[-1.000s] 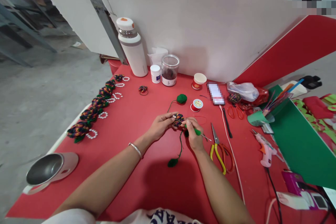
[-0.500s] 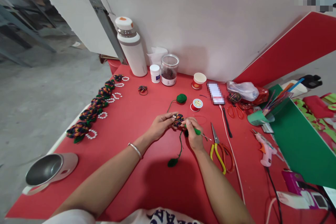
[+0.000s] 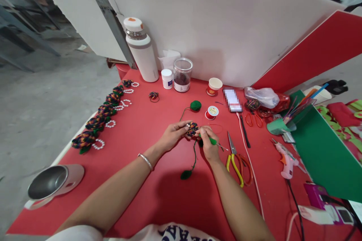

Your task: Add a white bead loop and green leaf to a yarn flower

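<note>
Between my hands is a small multicoloured knitted yarn piece (image 3: 193, 129), dark with orange and red strands. My left hand (image 3: 175, 134) pinches its left side. In my right hand (image 3: 209, 147) is a crochet hook (image 3: 211, 141) with a green grip, its thin metal end at the yarn piece. A green yarn strand with a crocheted leaf (image 3: 186, 174) hangs down from the piece onto the table. Beyond my hands lies a green yarn ball (image 3: 195, 106), its strand running toward the piece. A spool of red thread (image 3: 212, 112) stands to the right of that ball.
Scissors with yellow handles (image 3: 234, 162) lie right of my right hand, with a pink glue gun (image 3: 287, 162) farther right. Several yarn pieces with bead loops (image 3: 96, 122) line the left edge. A steel mug (image 3: 53, 184) sits front left; a white bottle (image 3: 143, 54) stands at the back.
</note>
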